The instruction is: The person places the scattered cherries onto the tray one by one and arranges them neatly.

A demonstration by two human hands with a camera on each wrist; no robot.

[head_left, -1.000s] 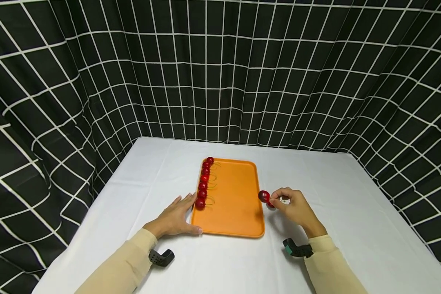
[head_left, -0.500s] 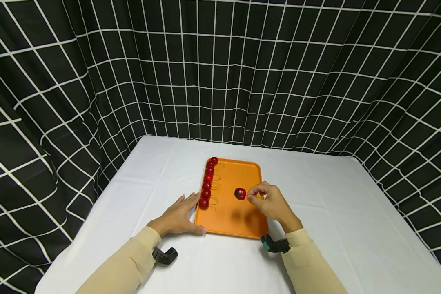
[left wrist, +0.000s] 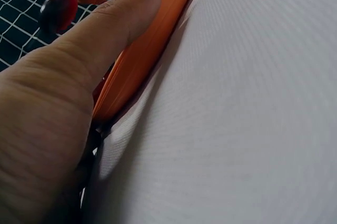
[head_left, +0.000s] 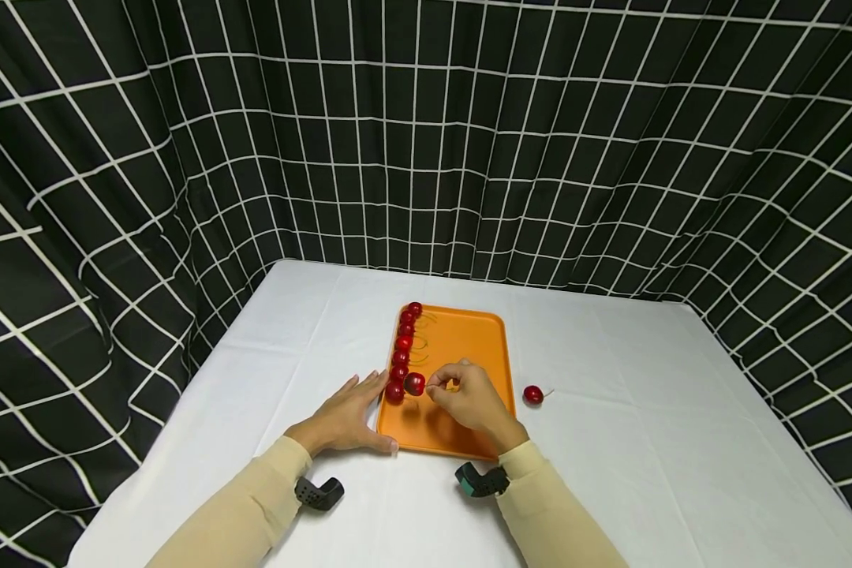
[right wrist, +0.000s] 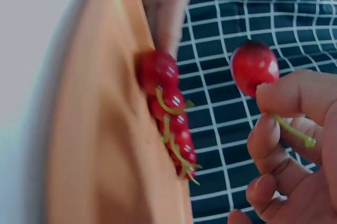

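Observation:
My right hand pinches a dark red cherry by its green stem, thumb and finger close to the fruit. It holds the cherry above the orange tray, near the front end of a row of several red cherries. That row runs along the tray's left edge, stems pointing right. My left hand rests with spread, straight fingers at the tray's front left corner. In the left wrist view its thumb lies along the tray's rim.
One more cherry lies on the white tablecloth right of the tray, its stem to the right. A black cloth with a white grid hangs behind and at both sides of the table.
My right hand has carried the cherry leftward from beside the tray's right edge to near the row, uncovering the cherry on the tablecloth. The left hand keeps its place on the tray.

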